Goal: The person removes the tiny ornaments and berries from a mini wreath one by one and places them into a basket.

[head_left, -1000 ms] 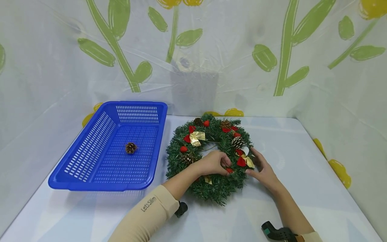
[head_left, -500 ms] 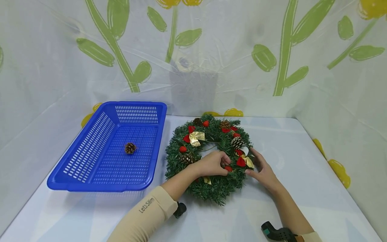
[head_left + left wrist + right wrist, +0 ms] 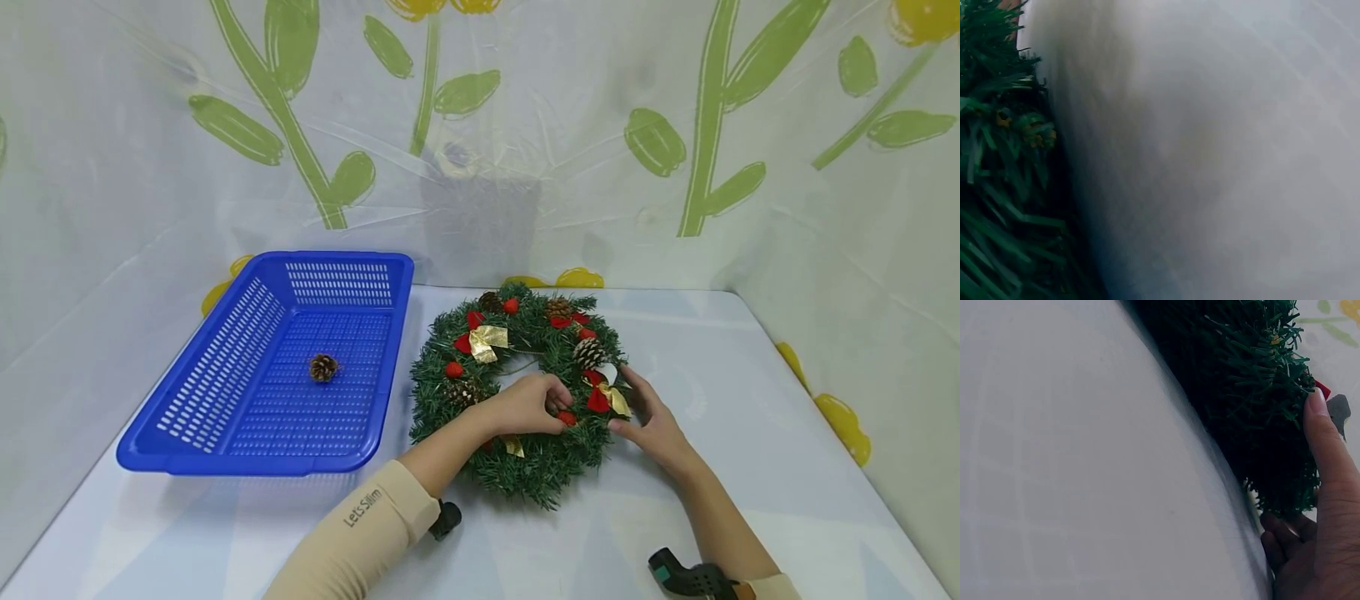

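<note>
A green wreath (image 3: 450,400) with red berries, gold bows and pine cones lies flat on the white table (image 3: 750,400). My left hand (image 3: 534,406) rests over its lower inner ring, and its curled fingertips pinch a red berry (image 3: 567,418). My right hand (image 3: 649,419) grips the wreath's right outer edge beside a red and gold bow (image 3: 604,399). In the right wrist view one finger (image 3: 1329,456) lies up along the wreath's side (image 3: 1241,394), with the others curled below it. The left wrist view shows only green needles (image 3: 997,187) and blurred table.
A blue slotted basket (image 3: 210,375) stands left of the wreath with one pine cone (image 3: 324,367) inside. Plastic sheeting with green and yellow flowers walls the table at the back and on both sides. White table surface (image 3: 570,542) shows in front of and right of the wreath.
</note>
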### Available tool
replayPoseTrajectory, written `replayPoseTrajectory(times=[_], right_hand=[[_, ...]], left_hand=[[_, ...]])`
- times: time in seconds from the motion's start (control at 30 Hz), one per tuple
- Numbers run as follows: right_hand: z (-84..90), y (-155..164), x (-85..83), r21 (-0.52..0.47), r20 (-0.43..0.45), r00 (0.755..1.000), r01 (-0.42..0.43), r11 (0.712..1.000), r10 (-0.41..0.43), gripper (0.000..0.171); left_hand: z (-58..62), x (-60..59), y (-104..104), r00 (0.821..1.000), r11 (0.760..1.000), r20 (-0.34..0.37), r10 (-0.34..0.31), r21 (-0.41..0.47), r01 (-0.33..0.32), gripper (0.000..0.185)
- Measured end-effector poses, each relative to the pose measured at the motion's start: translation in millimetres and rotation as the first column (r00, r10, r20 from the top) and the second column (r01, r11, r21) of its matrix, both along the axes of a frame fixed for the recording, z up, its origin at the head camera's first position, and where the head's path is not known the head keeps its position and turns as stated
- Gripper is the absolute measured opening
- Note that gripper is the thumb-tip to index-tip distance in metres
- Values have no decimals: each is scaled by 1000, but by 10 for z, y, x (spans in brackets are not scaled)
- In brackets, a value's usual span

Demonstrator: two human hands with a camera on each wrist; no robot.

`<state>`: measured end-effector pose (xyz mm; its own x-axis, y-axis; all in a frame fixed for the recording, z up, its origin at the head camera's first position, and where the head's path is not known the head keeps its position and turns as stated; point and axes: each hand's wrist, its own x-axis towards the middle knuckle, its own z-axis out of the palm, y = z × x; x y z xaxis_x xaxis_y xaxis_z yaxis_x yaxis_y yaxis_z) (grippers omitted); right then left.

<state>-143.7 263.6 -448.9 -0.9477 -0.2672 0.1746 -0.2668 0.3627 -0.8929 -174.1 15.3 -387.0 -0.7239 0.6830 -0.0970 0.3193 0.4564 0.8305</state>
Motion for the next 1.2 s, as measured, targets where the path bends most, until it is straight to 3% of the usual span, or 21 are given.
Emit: replayPoseTrajectory(times=[0.13,0.27,0.47,0.67,0.77,1.2], right_hand=[[-5,3,-3,5,6,1000,4,1000,-4,84],[4,3,-6,0,11,1000,-1,1000,1,84],[15,3,-12,-5,13,1000,-5,1000,5,84],[9,4,-10,-17,6,1000,-8,1000,8,84],[0,8,-9,-19,-1,1000,-5,1000,5,83],[2,1,-8,-7,-2,1000,0,1000,0,84]], left_hand=[[-22,10,0,998,998,9,56,13,-56,29],[-23,23,-1,995,996,-39,89,-8,-90,25],[-25,20,-2,993,997,-102,65,-27,-68,18],[-29,11,-7,987,997,-163,-10,-77,-3,20],[-15,16,-9,986,995,-162,-32,-96,16,22],[61,6,-50,992,998,-125,-9,-68,0,17]])
